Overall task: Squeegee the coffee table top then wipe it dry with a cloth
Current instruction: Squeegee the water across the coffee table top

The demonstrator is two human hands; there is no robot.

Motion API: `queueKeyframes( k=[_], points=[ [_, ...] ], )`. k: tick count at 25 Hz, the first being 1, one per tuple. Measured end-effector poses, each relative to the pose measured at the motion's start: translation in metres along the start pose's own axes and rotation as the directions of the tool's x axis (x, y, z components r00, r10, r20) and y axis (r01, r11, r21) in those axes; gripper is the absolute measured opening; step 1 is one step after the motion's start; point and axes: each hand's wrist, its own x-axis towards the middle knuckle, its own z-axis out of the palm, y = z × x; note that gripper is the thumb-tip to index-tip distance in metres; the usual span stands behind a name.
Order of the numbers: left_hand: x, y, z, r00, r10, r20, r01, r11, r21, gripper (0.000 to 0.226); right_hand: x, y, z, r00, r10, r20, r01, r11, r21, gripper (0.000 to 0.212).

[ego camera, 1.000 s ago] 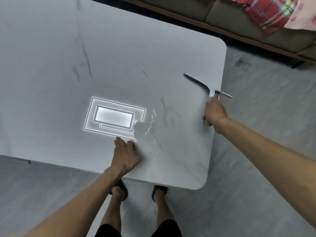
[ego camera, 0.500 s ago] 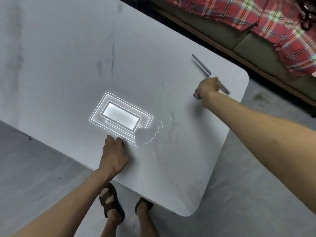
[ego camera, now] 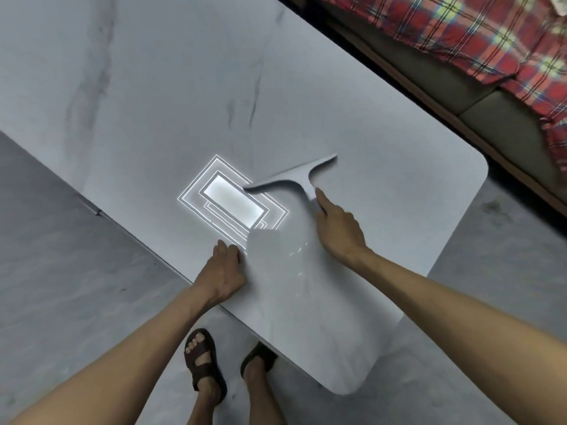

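The grey marble-look coffee table top point(ego camera: 171, 96) fills most of the head view. My right hand point(ego camera: 336, 225) is shut on the handle of a grey T-shaped squeegee point(ego camera: 296, 177), forefinger stretched along the handle. Its blade lies across the middle of the table, next to a bright reflection of a ceiling lamp. My left hand point(ego camera: 224, 273) rests on the near edge of the table with fingers curled and nothing in it. A few water streaks glint between the two hands. No cloth shows.
A sofa point(ego camera: 478, 96) with a red plaid blanket point(ego camera: 478, 35) stands along the table's far right side. Grey floor point(ego camera: 61, 256) surrounds the near edge and right end. My sandalled feet point(ego camera: 204, 360) stand just below the near edge.
My right hand has brought the squeegee from the far right corner of the table back toward the middle, near the lamp reflection. My left hand stays on the near edge.
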Motion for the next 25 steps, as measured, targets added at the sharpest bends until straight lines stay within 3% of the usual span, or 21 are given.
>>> queueKeyframes(
  k=[6,9,11,16,18,20,25],
  points=[
    [-0.037,0.003,0.013,0.988,-0.020,0.151,0.031,0.997,-0.071,0.023,-0.071,0.084,-0.028,0.994,0.084,0.071,-0.077,0.992,-0.095,0.046],
    [-0.061,0.008,0.010,0.982,-0.052,0.183,0.071,0.993,-0.097,0.025,-0.093,0.094,-0.045,0.991,0.131,0.032,-0.132,0.990,0.051,0.048],
    [-0.077,0.013,0.003,0.985,-0.035,0.170,0.058,0.989,-0.134,0.024,-0.112,0.092,-0.054,0.996,0.085,-0.016,-0.083,0.991,0.106,0.045],
    [-0.118,0.019,-0.018,0.996,-0.009,0.084,0.030,0.967,-0.253,0.015,-0.152,0.074,-0.052,0.999,-0.038,0.021,0.038,0.999,0.012,0.041],
    [-0.140,0.015,-0.022,0.999,-0.022,0.045,0.033,0.962,-0.270,0.015,-0.162,0.059,-0.043,0.993,-0.108,0.046,0.109,0.994,-0.008,0.030],
    [-0.165,0.006,-0.023,0.999,-0.045,-0.002,0.042,0.951,-0.306,0.012,-0.168,0.039,-0.025,0.954,-0.243,0.176,0.267,0.956,-0.125,0.023],
    [-0.208,-0.041,-0.004,0.967,-0.202,-0.155,0.125,0.907,-0.403,0.009,-0.150,-0.010,0.036,0.752,-0.493,0.437,0.654,0.642,-0.400,0.039]
  ],
)
